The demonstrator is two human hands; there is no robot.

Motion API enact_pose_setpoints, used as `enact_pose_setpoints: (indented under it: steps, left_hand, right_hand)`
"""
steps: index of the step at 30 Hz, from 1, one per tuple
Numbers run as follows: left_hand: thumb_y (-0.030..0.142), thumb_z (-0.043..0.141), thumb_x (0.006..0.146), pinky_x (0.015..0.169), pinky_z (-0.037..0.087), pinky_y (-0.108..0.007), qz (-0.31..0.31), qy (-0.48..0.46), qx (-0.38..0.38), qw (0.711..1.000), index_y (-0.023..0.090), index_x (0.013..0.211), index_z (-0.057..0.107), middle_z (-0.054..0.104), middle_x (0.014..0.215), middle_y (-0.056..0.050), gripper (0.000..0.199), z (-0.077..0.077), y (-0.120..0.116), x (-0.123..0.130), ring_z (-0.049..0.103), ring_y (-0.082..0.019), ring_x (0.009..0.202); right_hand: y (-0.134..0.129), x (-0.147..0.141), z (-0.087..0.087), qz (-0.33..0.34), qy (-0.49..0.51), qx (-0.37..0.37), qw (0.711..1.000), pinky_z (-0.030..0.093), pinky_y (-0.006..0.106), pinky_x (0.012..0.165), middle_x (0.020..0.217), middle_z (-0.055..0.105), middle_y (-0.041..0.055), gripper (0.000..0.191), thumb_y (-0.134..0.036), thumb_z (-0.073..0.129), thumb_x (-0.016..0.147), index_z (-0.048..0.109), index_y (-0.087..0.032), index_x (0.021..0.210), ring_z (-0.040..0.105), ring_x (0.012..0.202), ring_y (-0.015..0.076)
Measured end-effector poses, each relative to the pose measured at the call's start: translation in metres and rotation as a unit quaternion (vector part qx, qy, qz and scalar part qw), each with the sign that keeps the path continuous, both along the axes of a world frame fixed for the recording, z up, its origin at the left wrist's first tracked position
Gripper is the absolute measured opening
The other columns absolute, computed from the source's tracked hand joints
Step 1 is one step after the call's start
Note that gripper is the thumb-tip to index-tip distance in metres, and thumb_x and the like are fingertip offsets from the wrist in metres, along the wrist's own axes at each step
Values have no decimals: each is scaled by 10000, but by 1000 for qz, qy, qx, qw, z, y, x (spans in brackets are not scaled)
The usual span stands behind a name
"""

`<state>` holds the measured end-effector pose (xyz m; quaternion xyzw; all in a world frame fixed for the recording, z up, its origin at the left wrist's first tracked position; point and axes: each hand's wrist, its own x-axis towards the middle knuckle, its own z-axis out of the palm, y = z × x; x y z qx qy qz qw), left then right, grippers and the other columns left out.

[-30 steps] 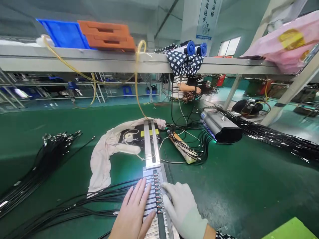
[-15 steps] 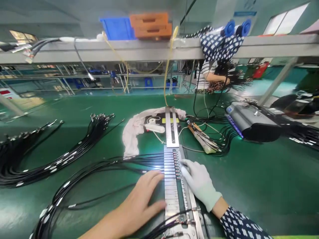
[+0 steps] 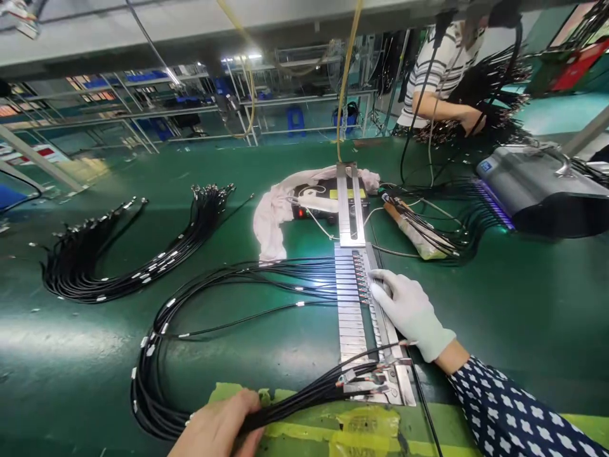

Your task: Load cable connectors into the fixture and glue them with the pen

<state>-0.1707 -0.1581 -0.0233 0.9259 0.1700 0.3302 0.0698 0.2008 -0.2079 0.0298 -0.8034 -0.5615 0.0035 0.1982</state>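
My bare left hand [image 3: 221, 419] is closed around the black cable bundle [image 3: 295, 403] at the near edge of the table. The bundle's metal-tipped ends lie over the near end of a slotted metal fixture [image 3: 351, 330]. Several cables run in from the left, side by side in its slots, with their small connectors [image 3: 362, 289] lined up along the middle. My right hand [image 3: 409, 311], in a white glove, rests at the right of this row. Its thumb and forefinger are bent together against the rail; whatever is between the fingertips is hidden.
More black cables [image 3: 157, 270] lie in a curved pile on the left. Behind the fixture, a pinkish cloth [image 3: 269, 222] drapes around a black box. A grey machine with a purple light [image 3: 542, 184] stands at right. Across the table a person [image 3: 442, 82] handles cables.
My left hand has left the fixture's slots and moved down and left onto the cable bundle. My right hand stays beside the connector row. The view has tilted down.
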Motion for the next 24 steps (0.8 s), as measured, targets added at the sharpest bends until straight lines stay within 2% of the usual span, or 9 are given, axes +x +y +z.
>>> enact_pose_setpoints:
  steps: [3,5,7,8,10,13,15,17,24]
  left_hand:
    - [229,391,989,576,472,-243,-37,31,48,998,202,1054,512,622,707,-7,140,19,35,2,576,-149,584]
    - [230,392,984,605,468,-276,-109,95,78,986,196,1041,534,622,721,-23,156,26,62,4,571,-174,622]
    - [265,386,995,626,475,-261,-150,132,68,977,196,1076,557,637,765,-27,202,27,83,6,583,-168,659]
    - [258,382,1000,644,480,-242,-151,146,34,977,197,1098,564,643,798,-27,215,26,89,6,595,-158,691]
    - [224,382,1006,713,491,-211,-131,155,-92,975,206,1114,580,653,882,-31,227,23,94,4,619,-141,791]
    - [253,457,991,792,501,-196,-100,131,-314,935,220,1000,645,666,952,-26,191,24,92,0,639,-134,891]
    - [285,523,965,791,509,-195,-86,115,-375,916,213,932,678,680,936,-23,174,28,92,0,655,-137,877]
    - [292,544,952,767,518,-197,-73,105,-383,915,213,910,696,691,914,-22,176,32,94,5,665,-139,847]
    - [266,464,975,723,555,-192,-65,80,-318,943,215,934,675,718,913,-43,221,42,101,13,689,-145,819]
  right_hand:
    - [0,1,-1,-6,4,1,1000,435,437,858,1021,704,72,324,-384,465,950,650,-253,1182,623,963,294]
    - [0,0,0,-7,7,-1,1000,436,442,866,1030,702,75,341,-393,450,953,648,-253,1192,621,969,294]
    - [0,-1,1,-8,10,-2,1000,434,444,876,1049,701,76,353,-400,438,956,645,-250,1199,618,978,291]
    - [0,-1,1,-9,12,-3,1000,433,443,880,1058,701,75,353,-403,439,954,645,-251,1197,616,982,288]
    - [0,-2,2,-12,17,-4,1000,429,440,890,1073,702,66,343,-406,447,950,647,-258,1187,614,989,280]
    - [1,-3,3,-19,23,-5,1000,425,440,902,1086,702,54,327,-418,457,946,651,-268,1164,610,1001,278]
    - [1,-3,3,-26,26,-6,999,427,444,904,1090,701,52,323,-423,454,950,651,-271,1156,609,1007,280]
    - [1,-3,4,-26,28,-6,999,432,441,899,1086,701,45,312,-417,452,955,649,-278,1153,612,1001,276]
    - [-1,-1,7,-7,36,-8,999,450,413,846,954,701,44,280,-359,483,946,651,-266,1149,623,908,257]
